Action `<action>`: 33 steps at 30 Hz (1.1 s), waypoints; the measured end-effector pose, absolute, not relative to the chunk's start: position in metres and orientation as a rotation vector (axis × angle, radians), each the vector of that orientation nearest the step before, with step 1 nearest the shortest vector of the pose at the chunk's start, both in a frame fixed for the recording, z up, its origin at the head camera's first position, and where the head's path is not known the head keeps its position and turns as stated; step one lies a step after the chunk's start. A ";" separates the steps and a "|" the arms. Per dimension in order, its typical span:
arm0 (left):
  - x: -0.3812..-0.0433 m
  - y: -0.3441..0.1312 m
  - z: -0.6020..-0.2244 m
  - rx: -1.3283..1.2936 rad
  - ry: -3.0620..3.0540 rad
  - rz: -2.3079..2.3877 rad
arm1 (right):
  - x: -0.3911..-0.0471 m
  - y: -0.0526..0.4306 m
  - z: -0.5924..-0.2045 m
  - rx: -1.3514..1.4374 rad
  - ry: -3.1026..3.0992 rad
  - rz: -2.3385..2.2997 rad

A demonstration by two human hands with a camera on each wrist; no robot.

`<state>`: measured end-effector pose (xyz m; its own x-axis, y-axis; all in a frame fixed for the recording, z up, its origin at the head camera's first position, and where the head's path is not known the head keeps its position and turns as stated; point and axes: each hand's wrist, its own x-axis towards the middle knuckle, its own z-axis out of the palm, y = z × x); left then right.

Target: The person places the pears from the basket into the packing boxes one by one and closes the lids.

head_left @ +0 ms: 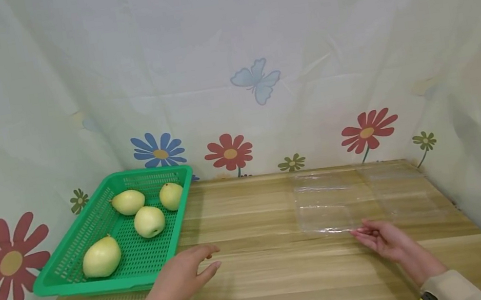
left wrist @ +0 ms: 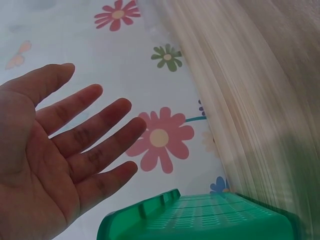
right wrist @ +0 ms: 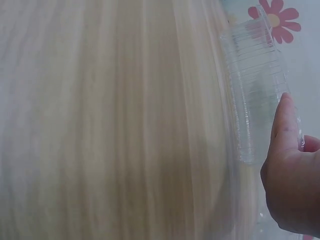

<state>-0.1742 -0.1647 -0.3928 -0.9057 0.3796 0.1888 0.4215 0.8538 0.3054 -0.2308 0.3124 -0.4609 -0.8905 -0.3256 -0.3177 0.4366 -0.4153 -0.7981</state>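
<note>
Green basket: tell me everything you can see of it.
The green basket looks like plastic: rectangular, open-topped, with a plain rim and perforated walls and floor. It sits upright on the left of the table, holding four pale yellow pears. The left hand is by its near right corner, fingers clear of it.

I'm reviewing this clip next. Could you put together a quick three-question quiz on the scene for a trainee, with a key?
1. How many pears lie in the green basket?
2. True or false, of the left grip: it is holding a pear.
3. Fill in the blank: the fingers of the right grip are at the near edge of the ______.

Key:
1. Four.
2. False; it is open and holds nothing.
3. Clear plastic container.
</note>
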 end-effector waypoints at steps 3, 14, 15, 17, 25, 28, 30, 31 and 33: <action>-0.175 -0.164 -0.393 -0.622 -2.915 -0.524 | -0.231 0.308 -0.462 0.142 1.364 -2.306; -0.176 -0.162 -0.394 -0.631 -2.900 -0.527 | -0.233 0.284 -0.460 0.135 1.414 -2.275; -0.176 -0.162 -0.394 -0.632 -2.897 -0.526 | -0.233 0.282 -0.460 0.139 1.413 -2.277; -0.176 -0.162 -0.395 -0.637 -2.891 -0.523 | -0.234 0.277 -0.460 0.141 1.409 -2.278; -0.175 -0.162 -0.395 -0.636 -2.889 -0.515 | -0.235 0.264 -0.460 0.129 1.377 -2.287; -0.175 -0.162 -0.395 -0.630 -2.892 -0.516 | -0.236 0.259 -0.459 0.133 1.382 -2.292; -0.175 -0.162 -0.396 -0.629 -2.890 -0.513 | -0.236 0.255 -0.460 0.134 1.389 -2.292; -0.174 -0.162 -0.396 -0.628 -2.889 -0.511 | -0.237 0.254 -0.460 0.137 1.398 -2.289; -0.174 -0.163 -0.397 -0.633 -2.881 -0.505 | -0.237 0.249 -0.460 0.146 1.414 -2.288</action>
